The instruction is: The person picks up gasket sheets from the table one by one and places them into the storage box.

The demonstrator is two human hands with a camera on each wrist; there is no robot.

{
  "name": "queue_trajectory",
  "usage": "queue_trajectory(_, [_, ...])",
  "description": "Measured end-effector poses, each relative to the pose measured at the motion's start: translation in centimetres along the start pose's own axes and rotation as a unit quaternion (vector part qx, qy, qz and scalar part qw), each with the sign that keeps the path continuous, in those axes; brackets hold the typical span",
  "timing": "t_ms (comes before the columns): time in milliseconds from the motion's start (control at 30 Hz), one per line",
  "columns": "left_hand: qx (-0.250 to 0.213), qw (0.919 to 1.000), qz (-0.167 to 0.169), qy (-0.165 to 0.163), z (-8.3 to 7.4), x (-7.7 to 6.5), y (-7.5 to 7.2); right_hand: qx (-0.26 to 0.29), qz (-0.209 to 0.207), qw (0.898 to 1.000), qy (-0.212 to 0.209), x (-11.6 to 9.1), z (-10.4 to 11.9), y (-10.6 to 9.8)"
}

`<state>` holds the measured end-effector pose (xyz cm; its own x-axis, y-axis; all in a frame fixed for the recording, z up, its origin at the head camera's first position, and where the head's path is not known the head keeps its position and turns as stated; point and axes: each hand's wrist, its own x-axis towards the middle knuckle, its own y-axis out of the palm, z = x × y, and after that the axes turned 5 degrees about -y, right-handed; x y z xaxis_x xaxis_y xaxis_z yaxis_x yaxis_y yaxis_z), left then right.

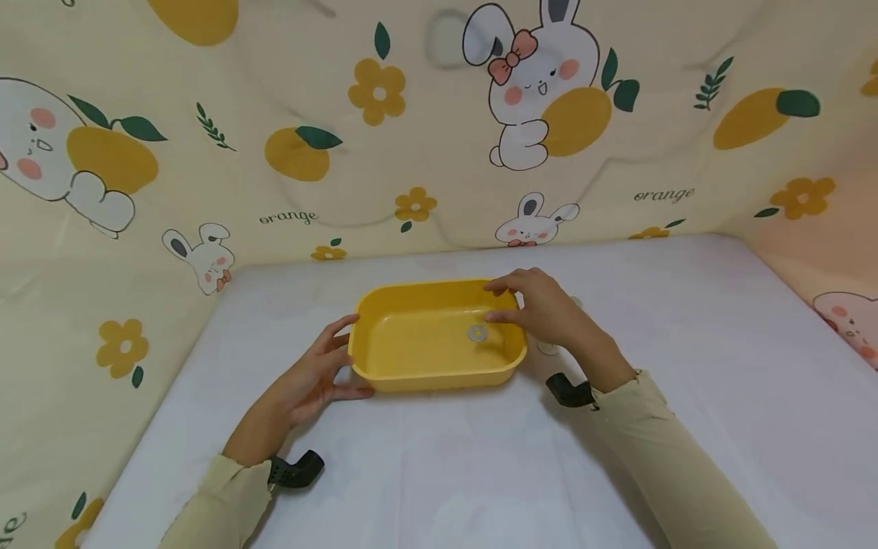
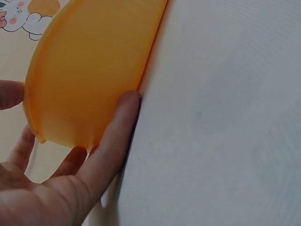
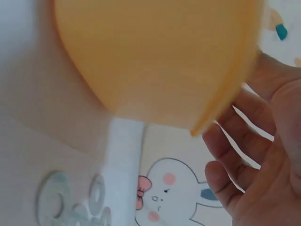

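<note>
A yellow oblong plastic basin (image 1: 411, 343) stands on the white-covered table in the head view. One flat grey ring, like a washer (image 1: 478, 333), lies on its floor toward the right. My left hand (image 1: 317, 377) holds the basin's left end, thumb along the near wall and fingers at the end; the left wrist view shows this thumb (image 2: 117, 136) against the wall. Over the right end reaches my right hand (image 1: 545, 309), thumb and forefinger extended above the inside. In the right wrist view its other fingers (image 3: 230, 150) hang loosely beside the rim.
Several pale rings (image 3: 97, 194) lie on the table just right of the basin, partly hidden by the right hand in the head view. A cloth printed with rabbits and oranges (image 1: 425, 152) hangs behind and at the sides. Each wrist wears a black camera mount (image 1: 296, 470).
</note>
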<state>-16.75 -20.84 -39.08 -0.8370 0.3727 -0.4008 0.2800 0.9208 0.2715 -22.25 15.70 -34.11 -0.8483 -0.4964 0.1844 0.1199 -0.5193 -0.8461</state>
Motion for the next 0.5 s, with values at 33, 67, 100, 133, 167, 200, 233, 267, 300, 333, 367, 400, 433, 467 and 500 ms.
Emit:
queue_trajectory(33, [-0.001, 1.0000, 0.002, 0.000, 0.0, -0.1, 0.0, 0.004, -0.002, 1.000, 0.000, 0.0, -0.1, -0.1])
queue_trajectory(67, [-0.001, 1.0000, 0.002, -0.001, 0.0, -0.2, -0.1, 0.008, -0.001, 1.000, 0.000, 0.0, -0.2, -0.3])
queue_trajectory(100, [0.000, 1.0000, 0.003, -0.001, 0.0, -0.3, -0.1, 0.010, 0.001, 1.000, 0.000, 0.0, -0.3, -0.4])
queue_trajectory(133, [0.000, 1.0000, 0.003, -0.001, -0.1, -0.3, -0.1, 0.012, 0.002, 1.000, 0.000, 0.0, -0.4, -0.5])
queue_trajectory(167, [0.000, 1.0000, 0.002, -0.002, -0.1, -0.4, -0.1, 0.014, 0.003, 1.000, -0.001, 0.0, -0.5, -0.7])
queue_trajectory(200, [-0.001, 1.0000, 0.001, -0.004, 0.0, -0.4, -0.1, 0.019, 0.004, 1.000, -0.003, 0.0, -0.6, -0.8])
queue_trajectory(233, [-0.001, 1.0000, -0.001, -0.005, 0.0, -0.4, -0.2, 0.023, 0.006, 1.000, -0.003, 0.0, -0.7, -0.9])
queue_trajectory(267, [-0.001, 1.0000, -0.002, -0.005, 0.0, -0.5, -0.2, 0.027, 0.007, 1.000, -0.002, -0.1, -0.8, -1.0])
queue_trajectory(300, [0.000, 1.0000, -0.002, -0.004, 0.0, -0.5, -0.2, 0.031, 0.007, 1.000, 0.001, -0.2, -0.9, -1.1])
queue_trajectory(333, [0.001, 1.0000, 0.001, -0.003, 0.0, -0.5, -0.3, 0.035, 0.006, 0.999, 0.004, -0.3, -0.9, -1.2])
queue_trajectory(367, [0.002, 1.0000, 0.004, -0.001, 0.0, -0.5, -0.3, 0.036, 0.004, 0.999, 0.008, -0.3, -1.0, -1.4])
queue_trajectory(400, [0.002, 1.0000, 0.007, 0.000, 0.0, -0.4, -0.3, 0.036, 0.002, 0.999, 0.012, -0.4, -1.1, -1.5])
queue_trajectory(433, [0.003, 1.0000, 0.009, 0.002, 0.0, -0.4, -0.2, 0.035, 0.002, 0.999, 0.016, -0.5, -1.2, -1.7])
queue_trajectory(467, [0.004, 0.9999, 0.010, 0.003, 0.0, -0.3, -0.2, 0.035, 0.002, 0.999, 0.020, -0.6, -1.3, -1.9])
queue_trajectory(500, [0.004, 0.9999, 0.009, 0.003, 0.0, -0.3, -0.2, 0.035, 0.002, 0.999, 0.023, -0.7, -1.4, -2.1])
